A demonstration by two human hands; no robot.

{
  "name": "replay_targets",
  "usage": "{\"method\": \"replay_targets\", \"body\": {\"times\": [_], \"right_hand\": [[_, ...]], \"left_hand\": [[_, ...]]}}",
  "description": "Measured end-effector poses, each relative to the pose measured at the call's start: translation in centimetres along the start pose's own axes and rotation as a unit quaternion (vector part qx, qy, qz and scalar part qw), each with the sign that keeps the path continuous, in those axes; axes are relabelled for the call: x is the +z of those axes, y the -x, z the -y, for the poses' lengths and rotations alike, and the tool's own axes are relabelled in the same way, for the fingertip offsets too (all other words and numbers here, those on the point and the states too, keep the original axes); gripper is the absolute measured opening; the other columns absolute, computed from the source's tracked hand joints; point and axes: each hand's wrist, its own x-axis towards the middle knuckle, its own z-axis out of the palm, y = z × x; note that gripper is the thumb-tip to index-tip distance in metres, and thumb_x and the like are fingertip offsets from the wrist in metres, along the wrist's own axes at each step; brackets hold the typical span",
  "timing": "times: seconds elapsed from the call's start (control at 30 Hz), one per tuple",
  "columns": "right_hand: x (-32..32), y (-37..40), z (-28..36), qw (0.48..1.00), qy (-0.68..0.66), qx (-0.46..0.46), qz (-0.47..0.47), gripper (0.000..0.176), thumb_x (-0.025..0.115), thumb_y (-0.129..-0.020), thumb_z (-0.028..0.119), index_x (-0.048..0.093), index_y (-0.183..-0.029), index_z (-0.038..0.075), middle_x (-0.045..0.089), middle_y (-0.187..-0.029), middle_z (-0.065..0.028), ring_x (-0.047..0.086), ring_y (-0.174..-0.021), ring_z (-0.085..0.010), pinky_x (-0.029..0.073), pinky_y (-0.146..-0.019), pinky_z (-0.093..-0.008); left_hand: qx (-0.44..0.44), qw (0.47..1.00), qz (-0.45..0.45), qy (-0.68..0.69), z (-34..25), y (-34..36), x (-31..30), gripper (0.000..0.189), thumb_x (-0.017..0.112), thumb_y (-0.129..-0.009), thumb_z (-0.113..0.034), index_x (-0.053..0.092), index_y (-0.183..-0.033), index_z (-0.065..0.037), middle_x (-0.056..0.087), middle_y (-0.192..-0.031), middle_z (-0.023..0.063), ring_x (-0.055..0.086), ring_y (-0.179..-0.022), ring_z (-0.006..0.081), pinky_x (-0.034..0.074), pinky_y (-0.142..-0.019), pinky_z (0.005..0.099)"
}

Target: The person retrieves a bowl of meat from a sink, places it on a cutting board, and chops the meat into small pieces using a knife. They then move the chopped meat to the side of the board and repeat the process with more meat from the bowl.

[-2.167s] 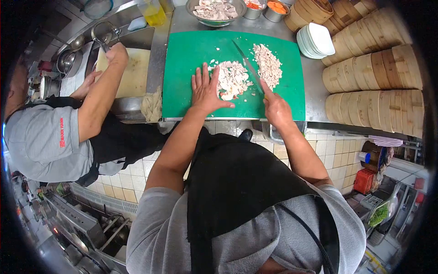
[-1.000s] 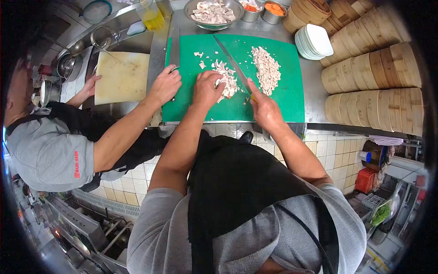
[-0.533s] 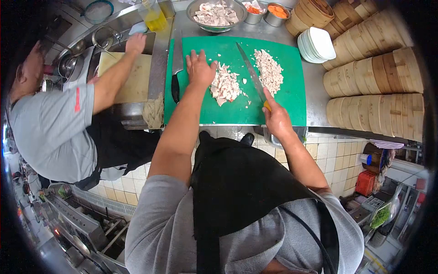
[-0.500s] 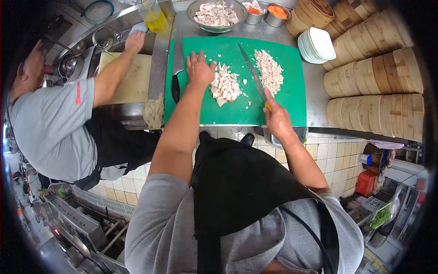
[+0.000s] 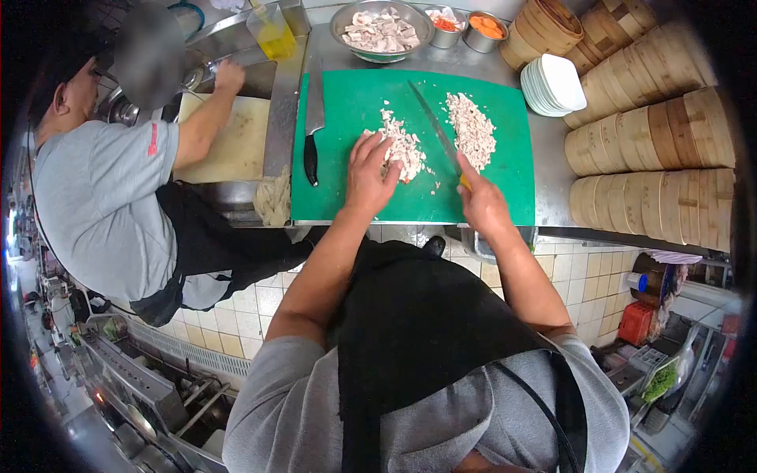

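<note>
On the green cutting board [image 5: 339,201], a pile of pale chopped food [image 5: 404,147] lies near the middle and a finer chopped pile [image 5: 471,132] to its right. My left hand [image 5: 371,175] rests on the left side of the middle pile, fingers bent and a little apart, with nothing visibly gripped. My right hand [image 5: 482,206] is closed round the yellow handle of a long knife [image 5: 435,121], whose blade points up and left between the two piles. A second knife [image 5: 315,102] with a black handle lies along the board's left edge.
A bowl of sliced pale food [image 5: 381,54], two small tins [image 5: 485,31] and stacked white plates [image 5: 552,85] stand behind the board. Bamboo steamers [image 5: 631,206] line the right. At the left, a co-worker [image 5: 110,189] reaches over a yellowish board [image 5: 236,142]. A cloth [image 5: 272,201] lies between.
My left hand has moved from the board's upper left down and right onto the middle pile. My right hand still holds the knife. The co-worker's head and arm have shifted.
</note>
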Motion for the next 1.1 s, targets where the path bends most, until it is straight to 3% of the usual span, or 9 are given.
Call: {"method": "replay_targets", "body": {"times": [0.17,0.3,0.43,0.53,0.6,0.83,0.93,1.0,1.1], "right_hand": [[0.4,-2.4,0.5,0.989,0.134,0.044,0.052,0.075,0.063,-0.094,0.009,0.033,-0.160,0.029,0.066,-0.109,-0.0258,0.067,-0.095,-0.0458,0.055,-0.083,-0.0530],[0.4,-0.5,1.6,0.988,0.116,-0.011,0.098,0.075,0.063,-0.095,0.009,0.032,-0.160,0.029,0.065,-0.108,-0.0268,0.067,-0.094,-0.0470,0.055,-0.083,-0.0534],[0.5,0.4,0.8,0.998,0.040,-0.032,0.025,0.067,0.060,-0.096,0.011,0.038,-0.157,0.028,0.065,-0.105,-0.0240,0.067,-0.092,-0.0439,0.055,-0.083,-0.0521],[0.3,0.5,0.8,0.999,0.032,0.015,0.009,0.071,0.065,-0.094,0.008,0.040,-0.157,0.026,0.066,-0.112,-0.0237,0.066,-0.099,-0.0440,0.054,-0.085,-0.0506],[0.2,0.7,1.0,0.997,0.053,0.048,0.025,0.070,0.065,-0.094,0.008,0.040,-0.157,0.024,0.064,-0.116,-0.0240,0.066,-0.102,-0.0437,0.054,-0.088,-0.0500],[2.5,1.0,-1.0,0.999,0.039,0.002,-0.016,0.069,0.067,-0.092,0.012,0.041,-0.156,0.021,0.061,-0.118,-0.0233,0.066,-0.101,-0.0438,0.055,-0.088,-0.0507],[2.5,1.0,-1.1,0.999,0.037,0.032,0.012,0.068,0.068,-0.092,0.013,0.043,-0.154,0.020,0.060,-0.122,-0.0243,0.065,-0.104,-0.0441,0.055,-0.089,-0.0504],[2.7,0.8,-1.4,0.999,0.032,0.020,0.005,0.065,0.068,-0.092,0.012,0.046,-0.153,0.019,0.061,-0.122,-0.0240,0.065,-0.105,-0.0437,0.054,-0.090,-0.0501],[2.8,0.5,-1.4,0.999,0.021,0.028,0.003,0.062,0.067,-0.093,0.012,0.047,-0.152,0.018,0.061,-0.121,-0.0238,0.065,-0.104,-0.0438,0.054,-0.090,-0.0500]], "left_hand": [[-0.018,0.998,-0.050,0.030,-1.1,2.2,-1.6,0.044,0.076,-0.086,-0.018,0.067,-0.128,-0.006,0.059,-0.135,0.0141,0.052,-0.126,0.0386,0.043,-0.108,0.0483],[-0.047,0.995,-0.087,-0.025,0.6,1.8,-4.0,0.043,0.076,-0.084,-0.016,0.068,-0.126,-0.007,0.061,-0.130,0.0138,0.054,-0.120,0.0373,0.044,-0.105,0.0483],[-0.115,0.975,-0.141,-0.125,3.9,0.6,-6.1,0.042,0.076,-0.082,-0.015,0.068,-0.123,-0.007,0.061,-0.125,0.0138,0.055,-0.117,0.0370,0.043,-0.104,0.0489],[-0.170,0.958,-0.135,-0.187,5.6,-0.1,-6.5,0.050,0.078,-0.081,-0.018,0.065,-0.128,-0.008,0.062,-0.124,0.0158,0.055,-0.120,0.0384,0.044,-0.105,0.0493],[-0.282,0.935,-0.054,-0.207,6.1,-0.5,-6.6,0.057,0.077,-0.082,-0.021,0.060,-0.135,-0.006,0.062,-0.123,0.0194,0.056,-0.122,0.0406,0.044,-0.107,0.0491],[-0.395,0.901,0.030,-0.176,5.6,-3.3,-8.0,0.059,0.076,-0.081,-0.023,0.061,-0.132,0.004,0.063,-0.132,0.0271,0.061,-0.123,0.0388,0.049,-0.105,0.0448],[-0.457,0.886,0.032,-0.066,6.0,-3.2,-8.2,0.054,0.077,-0.080,-0.020,0.064,-0.126,0.006,0.068,-0.123,0.0263,0.069,-0.109,0.0356,0.055,-0.094,0.0428],[-0.431,0.897,0.027,0.098,7.5,-2.4,-7.8,0.052,0.077,-0.077,-0.024,0.065,-0.118,0.004,0.073,-0.100,0.0205,0.072,-0.076,0.0308,0.059,-0.074,0.0423],[-0.461,0.862,0.015,0.210,7.2,-2.1,-7.7,0.043,0.075,-0.081,-0.018,0.062,-0.114,0.004,0.071,-0.095,0.0142,0.067,-0.068,0.0210,0.056,-0.059,0.0360]]}}
